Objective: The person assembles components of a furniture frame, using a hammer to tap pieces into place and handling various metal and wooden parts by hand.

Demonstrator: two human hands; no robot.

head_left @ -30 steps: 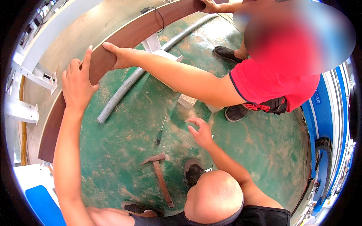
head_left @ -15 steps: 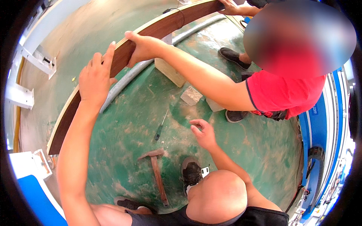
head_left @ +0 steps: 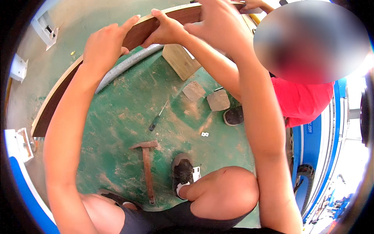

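A long dark brown board point(head_left: 185, 15) with a pale edge stands on its narrow side and curves across the upper left in the fisheye picture. Its near part is gripped by my left hand point(head_left: 102, 47), index finger along the top edge and thumb on the brown face. My right hand point(head_left: 224, 31) is raised in front of the board's farther part, thumb spread from the fingers. It is slightly blurred and the picture's top edge cuts it off. Between my hands, a co-worker's hand point(head_left: 167, 30) grips the board; their other hand point(head_left: 254, 4) is at its far end.
On the green floor lie a hammer point(head_left: 148, 171), a screwdriver point(head_left: 156, 120), a wooden block point(head_left: 180, 62), two smaller blocks point(head_left: 193, 91) point(head_left: 219, 100) and a grey pipe point(head_left: 128, 64). The co-worker in red point(head_left: 307, 103) is at the right, beside blue equipment point(head_left: 311, 136).
My right hand has risen from above the floor to in front of the board. In the picture, the board and my left hand sit higher; the co-worker's near hand has shifted right.
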